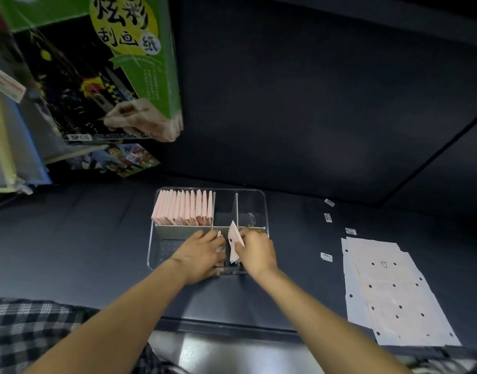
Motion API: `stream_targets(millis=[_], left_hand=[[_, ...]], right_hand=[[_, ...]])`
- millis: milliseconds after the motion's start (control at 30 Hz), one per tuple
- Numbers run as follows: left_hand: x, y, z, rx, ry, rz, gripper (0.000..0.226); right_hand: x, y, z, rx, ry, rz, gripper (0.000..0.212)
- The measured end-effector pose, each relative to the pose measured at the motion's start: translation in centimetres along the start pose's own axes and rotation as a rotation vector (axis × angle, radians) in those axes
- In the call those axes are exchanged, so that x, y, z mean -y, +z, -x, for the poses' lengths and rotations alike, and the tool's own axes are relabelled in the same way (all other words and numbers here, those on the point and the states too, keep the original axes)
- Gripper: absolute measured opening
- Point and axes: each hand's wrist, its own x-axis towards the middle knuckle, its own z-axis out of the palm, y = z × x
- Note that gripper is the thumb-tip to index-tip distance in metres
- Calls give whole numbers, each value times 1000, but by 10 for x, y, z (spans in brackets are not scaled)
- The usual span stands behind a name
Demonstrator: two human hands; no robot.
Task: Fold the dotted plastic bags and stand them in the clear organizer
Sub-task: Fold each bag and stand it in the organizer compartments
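Note:
A clear organizer with dividers sits on the dark table. Its back left compartment holds a row of several folded pink bags standing upright. My right hand pinches a folded pink dotted bag and holds it upright in the front middle compartment. My left hand rests inside the front of the organizer, fingers against other folded bags there, which it mostly hides. A stack of flat, unfolded dotted bags lies on the table to the right.
Several small white labels lie scattered between the organizer and the flat bags. A green printed box and other packages stand at the back left. The table's front edge runs just below my forearms.

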Motion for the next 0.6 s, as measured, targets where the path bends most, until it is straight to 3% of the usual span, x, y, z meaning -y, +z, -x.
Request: stream_targets(millis=[200, 467, 600], left_hand=[[1, 3, 1, -35, -46, 130, 43], [0, -4, 7, -181, -145, 291, 36], [-5, 0, 5, -141, -118, 282, 50]], right_hand=[[9, 21, -5, 93, 78, 111, 22], [7, 24, -2, 92, 115, 32, 27], [2, 20, 0, 105, 153, -78, 24]])
